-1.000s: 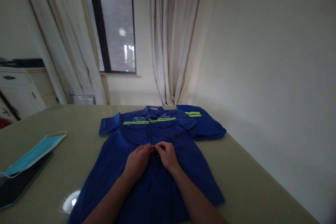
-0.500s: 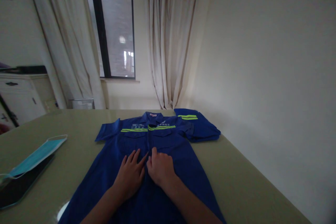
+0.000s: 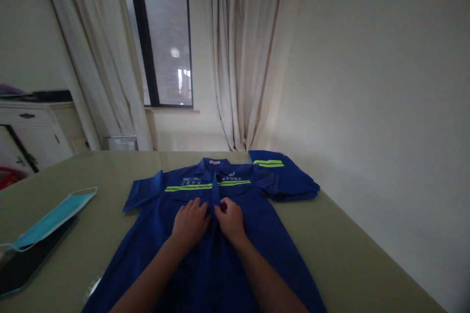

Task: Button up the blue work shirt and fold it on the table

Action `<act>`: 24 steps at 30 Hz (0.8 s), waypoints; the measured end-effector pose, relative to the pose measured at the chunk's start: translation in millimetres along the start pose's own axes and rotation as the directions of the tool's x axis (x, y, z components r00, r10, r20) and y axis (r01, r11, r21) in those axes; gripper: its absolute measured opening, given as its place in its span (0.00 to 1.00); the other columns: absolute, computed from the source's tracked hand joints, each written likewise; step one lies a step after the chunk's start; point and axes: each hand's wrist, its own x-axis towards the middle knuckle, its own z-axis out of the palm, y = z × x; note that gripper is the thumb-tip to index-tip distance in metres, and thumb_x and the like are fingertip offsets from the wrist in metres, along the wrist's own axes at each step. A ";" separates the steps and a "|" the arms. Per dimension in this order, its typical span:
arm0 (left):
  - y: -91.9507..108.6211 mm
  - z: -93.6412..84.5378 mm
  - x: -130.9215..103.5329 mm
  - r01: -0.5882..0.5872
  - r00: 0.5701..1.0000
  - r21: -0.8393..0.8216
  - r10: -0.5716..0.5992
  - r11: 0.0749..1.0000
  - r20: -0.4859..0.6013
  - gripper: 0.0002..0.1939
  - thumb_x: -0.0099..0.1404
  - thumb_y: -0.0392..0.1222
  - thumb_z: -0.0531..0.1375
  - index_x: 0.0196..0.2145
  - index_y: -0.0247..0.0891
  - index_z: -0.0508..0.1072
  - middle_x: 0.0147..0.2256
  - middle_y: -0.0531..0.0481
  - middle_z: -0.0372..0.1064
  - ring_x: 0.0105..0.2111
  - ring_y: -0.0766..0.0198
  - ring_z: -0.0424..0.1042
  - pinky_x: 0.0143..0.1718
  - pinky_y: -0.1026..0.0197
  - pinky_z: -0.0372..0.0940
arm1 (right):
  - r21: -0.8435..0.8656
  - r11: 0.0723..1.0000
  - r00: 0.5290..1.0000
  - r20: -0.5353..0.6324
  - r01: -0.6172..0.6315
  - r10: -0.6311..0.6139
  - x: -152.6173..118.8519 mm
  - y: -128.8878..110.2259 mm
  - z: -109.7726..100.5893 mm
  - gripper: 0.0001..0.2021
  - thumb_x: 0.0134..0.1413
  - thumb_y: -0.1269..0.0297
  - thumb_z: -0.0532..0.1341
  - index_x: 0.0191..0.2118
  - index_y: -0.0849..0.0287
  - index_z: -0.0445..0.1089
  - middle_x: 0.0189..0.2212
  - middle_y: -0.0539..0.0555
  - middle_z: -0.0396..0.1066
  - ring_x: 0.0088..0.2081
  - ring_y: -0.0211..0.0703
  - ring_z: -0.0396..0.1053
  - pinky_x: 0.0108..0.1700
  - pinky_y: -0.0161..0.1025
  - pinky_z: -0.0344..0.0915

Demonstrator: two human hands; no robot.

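A blue short-sleeved work shirt [image 3: 183,264] with yellow-green reflective stripes and white lettering lies front up on the table, collar away from me. My right hand [image 3: 231,221] pinches the edge of the shirt's front placket just below the chest stripe, lifting that strip a little. Just left of the placket, my left hand [image 3: 191,222] rests on the shirt front, its fingers bent and close together on the cloth. Its fingertips are partly hidden, but they seem to grip the fabric.
A folded blue garment [image 3: 293,181] with matching stripes lies beyond the right sleeve, near the table's right edge. On the left, a light-blue face mask [image 3: 55,217] lies over a dark flat device [image 3: 22,269]. The table [image 3: 348,264] runs along a wall; curtains [image 3: 238,58] hang behind it.
My left hand's fingers, spread before, have drawn together and bent. My right hand has moved slightly up and right, and the placket edge now stands raised. The view has shifted a little.
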 end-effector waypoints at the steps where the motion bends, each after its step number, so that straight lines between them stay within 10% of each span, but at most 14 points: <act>1: 0.7 7.4 4.9 -0.041 0.999 -0.048 0.040 0.998 -0.020 0.13 0.71 0.39 0.52 0.45 0.39 0.75 0.47 0.41 0.73 0.50 0.50 0.72 0.49 0.50 0.66 | 0.042 0.999 1.000 -0.030 -0.001 0.003 0.5 2.6 0.9 0.03 0.56 0.65 0.63 0.32 0.56 0.73 0.28 0.51 0.77 0.31 0.43 0.75 0.34 0.34 0.61; 11: -17.8 38.1 19.1 -0.001 1.000 -0.645 0.002 0.764 0.002 0.09 0.66 0.37 0.57 0.43 0.43 0.73 0.40 0.51 0.74 0.37 0.60 0.72 0.39 0.61 0.64 | 0.078 0.996 0.993 -0.116 0.033 -0.024 -0.5 3.7 8.0 0.05 0.50 0.69 0.61 0.33 0.55 0.73 0.24 0.47 0.72 0.27 0.41 0.70 0.32 0.34 0.60; 24: -7.7 28.7 13.9 -0.098 0.982 -0.478 0.006 0.873 -0.191 0.10 0.73 0.35 0.48 0.41 0.42 0.69 0.41 0.47 0.70 0.42 0.57 0.71 0.47 0.56 0.66 | -0.278 0.961 1.000 -0.013 -0.007 0.004 -2.6 -13.7 5.3 0.08 0.60 0.69 0.59 0.43 0.53 0.73 0.41 0.53 0.79 0.41 0.46 0.76 0.38 0.36 0.61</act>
